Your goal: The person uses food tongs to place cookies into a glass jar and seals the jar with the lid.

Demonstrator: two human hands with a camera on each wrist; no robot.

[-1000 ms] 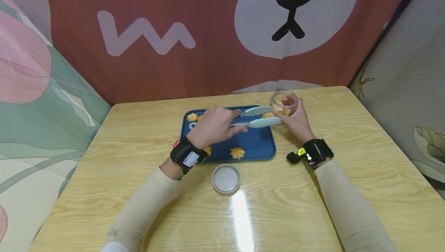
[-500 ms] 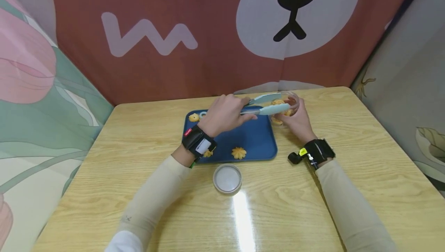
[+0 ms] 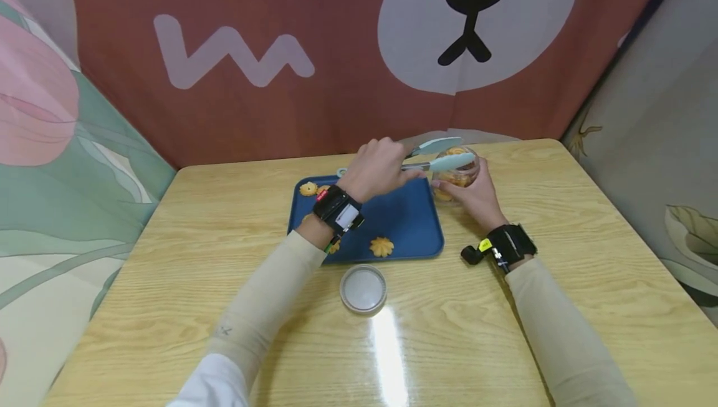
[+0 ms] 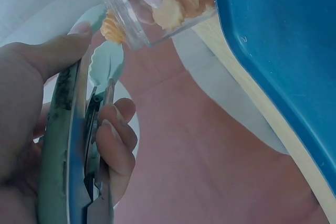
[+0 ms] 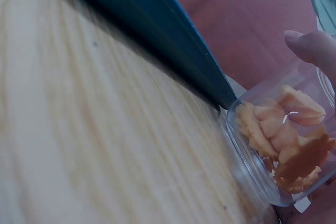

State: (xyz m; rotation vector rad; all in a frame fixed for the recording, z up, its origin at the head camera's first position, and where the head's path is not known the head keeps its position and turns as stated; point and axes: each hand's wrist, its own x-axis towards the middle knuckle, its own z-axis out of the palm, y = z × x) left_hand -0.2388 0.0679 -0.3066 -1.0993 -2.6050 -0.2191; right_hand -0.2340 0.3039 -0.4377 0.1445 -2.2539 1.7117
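Observation:
In the head view my left hand [image 3: 377,170] grips a pair of metal tongs [image 3: 417,166] with mint-green tips, held at the jar's mouth. A ridged cookie [image 4: 112,27] sits between those tips, right at the rim. My right hand [image 3: 477,194] holds the clear jar [image 5: 310,80] at the tray's right end, thumb on its near side. Several golden cookies [image 5: 302,140] lie inside the jar. Below the arms is a blue tray [image 3: 406,223] bearing a few cookies, among them a flower-shaped cookie [image 3: 381,247] near its front edge. My left forearm hides part of the tray.
A round lid [image 3: 363,289] lies on the wooden table [image 3: 449,332], just in front of the tray. Behind the table's far edge hangs a reddish-brown cloth [image 3: 336,114] with a cartoon print. Patterned cloths flank both sides.
My left hand has moved right and away from me, carrying the tongs and the cookie from the tray's right side up to the jar's mouth. The right hand and jar stay nearly in place.

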